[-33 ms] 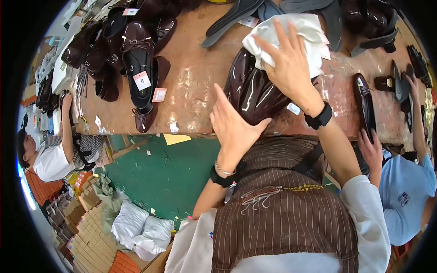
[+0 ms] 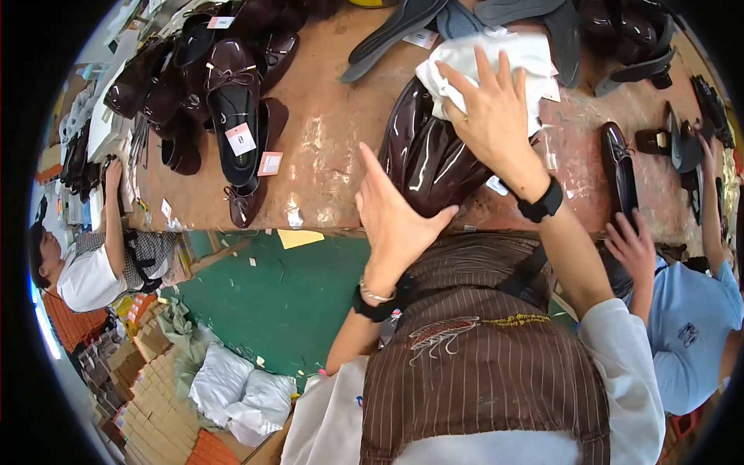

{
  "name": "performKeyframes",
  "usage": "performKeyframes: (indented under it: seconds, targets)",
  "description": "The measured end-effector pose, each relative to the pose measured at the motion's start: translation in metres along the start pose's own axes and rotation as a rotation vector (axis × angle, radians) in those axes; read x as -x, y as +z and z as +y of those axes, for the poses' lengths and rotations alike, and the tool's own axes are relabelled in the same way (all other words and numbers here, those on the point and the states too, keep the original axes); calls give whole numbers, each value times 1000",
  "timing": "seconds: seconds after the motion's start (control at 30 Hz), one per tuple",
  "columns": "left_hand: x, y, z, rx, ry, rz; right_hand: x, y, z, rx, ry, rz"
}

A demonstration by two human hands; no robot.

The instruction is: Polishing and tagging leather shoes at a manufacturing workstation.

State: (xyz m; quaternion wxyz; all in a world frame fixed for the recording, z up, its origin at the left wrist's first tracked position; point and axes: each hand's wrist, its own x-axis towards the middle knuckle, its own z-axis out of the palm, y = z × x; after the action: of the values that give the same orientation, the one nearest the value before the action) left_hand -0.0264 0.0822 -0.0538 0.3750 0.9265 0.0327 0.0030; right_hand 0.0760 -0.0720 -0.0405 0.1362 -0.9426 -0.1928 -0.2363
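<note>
Glossy dark burgundy shoes (image 2: 434,167) stand in a tight bunch near the table's front edge, in front of me. My left hand (image 2: 395,213) is open along their near left side, thumb and fingers spread wide; the thumb is by the lower end of the bunch. Over the far part of the shoes lies a crumpled white cloth or paper (image 2: 535,66). My right hand (image 2: 496,124) rests flat on it with fingers stretched apart, its heel near the shoes' right side. What lies beneath the cloth is hidden.
On the brown table (image 2: 318,147), a pile of burgundy shoes (image 2: 232,85) with tags is at left. Grey insoles (image 2: 403,39) lie at the back. One shoe (image 2: 620,167) stands at right beside a co-worker's hand (image 2: 632,244). Another person (image 2: 93,263) works at far left.
The white cloth and my right hand have shifted slightly toward me and right. My left hand barely moves. The right co-worker's near hand has loosened from the shoe, fingers spread.
</note>
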Motion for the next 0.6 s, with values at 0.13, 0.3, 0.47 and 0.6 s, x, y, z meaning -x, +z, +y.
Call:
performKeyframes:
  seconds: [0.13, 0.3, 0.47, 0.6]
  targets:
    - [-3, -27, -22, 868, -36, -256, 42, 36, 8, -124, 202, -51]
    - [-15, -51, -41, 1332, -332, -364, 94, 13, -72, -664, -224, -237]
    - [-23, -57, -42, 1610, -565, -206, 55, -16, -54, -587, -99, 27]
    - [-25, -50, -49, 1638, -349, -328, 37, 19, -38, -225, -35, -21]
